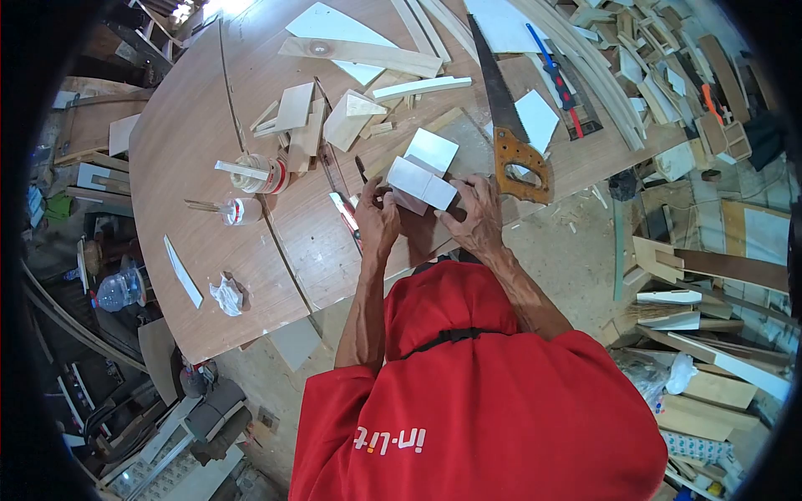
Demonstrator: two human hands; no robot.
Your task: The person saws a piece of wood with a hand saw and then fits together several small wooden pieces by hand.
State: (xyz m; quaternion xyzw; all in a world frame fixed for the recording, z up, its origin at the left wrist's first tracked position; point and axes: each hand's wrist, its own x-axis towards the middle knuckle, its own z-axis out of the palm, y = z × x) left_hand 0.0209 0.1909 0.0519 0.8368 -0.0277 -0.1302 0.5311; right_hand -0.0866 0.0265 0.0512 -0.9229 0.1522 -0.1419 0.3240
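A small white box-like wooden piece (421,182), made of several joined or stacked blocks, is near the table's front edge. At its left side my left hand (378,219) grips it with curled fingers. My right hand (478,219) has thumb and fingers against its right edge, so the piece sits between both hands. The fingertips beneath it are partly hidden. A red and white cutter-like tool (345,214) lies just left of my left hand. To the right of my right hand rests a handsaw (520,163) with a wooden handle.
Wood offcuts (296,117) and a long plank (359,57) lie farther back. A glue jar (261,174), a smaller container with sticks (241,211) and a crumpled white wad (226,296) are on the left. A blue-and-red tool (557,79) lies beyond the saw. Scrap wood (710,351) piles up at right.
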